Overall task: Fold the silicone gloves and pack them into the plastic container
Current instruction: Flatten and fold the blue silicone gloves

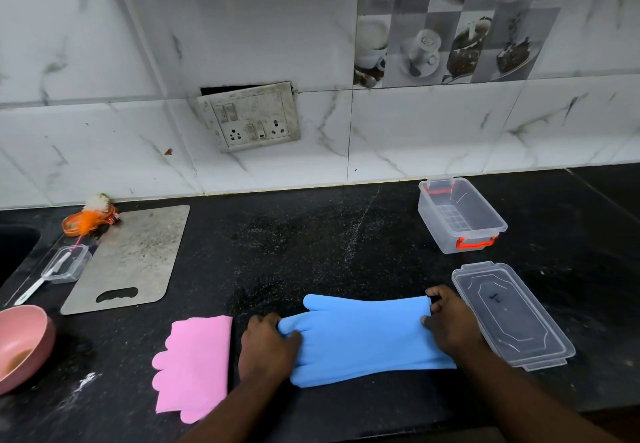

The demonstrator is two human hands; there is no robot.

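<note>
- Both hands hold the blue silicone glove [363, 338], which lies flat and lengthwise across the black countertop [311, 234] near its front edge.
- Left hand [268, 345] pinches the finger end of that glove, thumb on top and fingers curled under the material.
- Right hand [450, 325] grips the cuff end, its fingers wrapped over the open edge, so the glove is stretched taut between the two hands.
- By the look of it, the step in hand is the fold of this second glove: the pink glove [194, 366] already lies folded just to the left, apart from the blue one.
- A clean fold likely calls for one end to be carried over onto the other with the edges lined up, then pressed flat, since silicone tends to spring open.
- Tension should probably be let go before the fold, otherwise the glove may slide on the smooth stone.
- Well beyond the right hand, near the wall, stands the clear plastic container [460, 217], open and seemingly empty, with red clips.
- Its clear lid [512, 314] lies just beside the right hand, so the cuff end needs care not to knock it.
- Folded size should suit the container's narrow floor; a second fold may be needed.
</note>
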